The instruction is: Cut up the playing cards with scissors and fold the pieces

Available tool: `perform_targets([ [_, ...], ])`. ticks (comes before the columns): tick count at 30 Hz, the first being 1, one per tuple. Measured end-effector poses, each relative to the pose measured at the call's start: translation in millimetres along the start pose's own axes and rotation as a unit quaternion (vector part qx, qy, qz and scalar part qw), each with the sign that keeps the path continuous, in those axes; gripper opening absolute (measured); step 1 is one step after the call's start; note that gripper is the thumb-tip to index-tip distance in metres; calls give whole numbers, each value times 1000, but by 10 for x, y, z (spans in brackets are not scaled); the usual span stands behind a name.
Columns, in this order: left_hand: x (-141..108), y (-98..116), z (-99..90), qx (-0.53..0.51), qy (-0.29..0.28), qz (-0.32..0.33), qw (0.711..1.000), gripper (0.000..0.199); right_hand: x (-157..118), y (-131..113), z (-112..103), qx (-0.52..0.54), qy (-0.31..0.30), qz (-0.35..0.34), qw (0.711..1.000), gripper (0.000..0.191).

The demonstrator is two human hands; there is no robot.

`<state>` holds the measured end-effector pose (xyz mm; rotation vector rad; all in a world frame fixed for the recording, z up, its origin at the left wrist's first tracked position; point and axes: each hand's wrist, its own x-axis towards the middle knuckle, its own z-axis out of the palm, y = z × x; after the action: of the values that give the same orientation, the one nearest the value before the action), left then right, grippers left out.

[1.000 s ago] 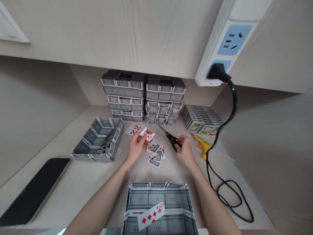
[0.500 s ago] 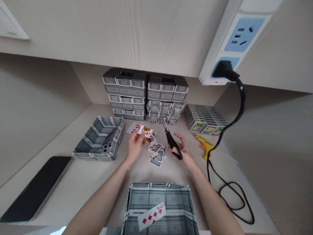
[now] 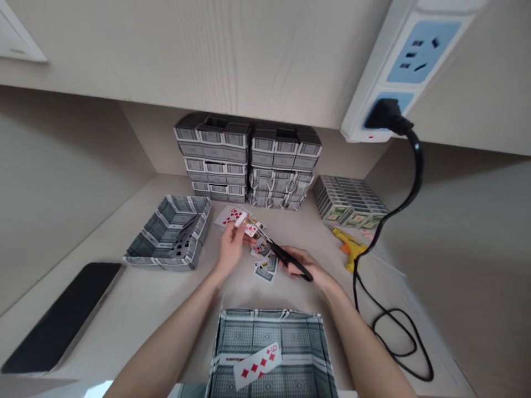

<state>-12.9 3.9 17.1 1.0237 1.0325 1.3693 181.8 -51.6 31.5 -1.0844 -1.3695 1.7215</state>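
Pinched in my left hand (image 3: 232, 247) is a playing card (image 3: 251, 229) with red hearts, held above the table. My right hand (image 3: 305, 263) is wrapped round the black handles of a pair of scissors (image 3: 286, 257). Their metal blades reach up and left to the card; whether they are parted around it I cannot make out. Under the blades lie several cut card pieces (image 3: 264, 272), some face up and some showing grey backs. A heart card (image 3: 229, 216) rests flat just beyond my left hand.
Nearest me stands a card-built box (image 3: 271, 318) holding a cut diamond card (image 3: 258, 366). Another box (image 3: 139, 260) with cards sits left, near a black phone (image 3: 62, 318). Stacked boxes (image 3: 218, 149) and card packs (image 3: 350, 202) stand behind. A yellow glue gun (image 3: 352, 249) and black cable (image 3: 415, 188) lie right.
The scissors have swung left and down, so their blades now meet the card in my left hand. My right hand has closed further round the handles.
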Motion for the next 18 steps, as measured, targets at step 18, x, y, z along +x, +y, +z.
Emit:
perform_targets([
  [18, -60, -140, 2, 78, -53, 33, 995, 31, -28, 31, 0, 34, -13, 9, 999, 63],
])
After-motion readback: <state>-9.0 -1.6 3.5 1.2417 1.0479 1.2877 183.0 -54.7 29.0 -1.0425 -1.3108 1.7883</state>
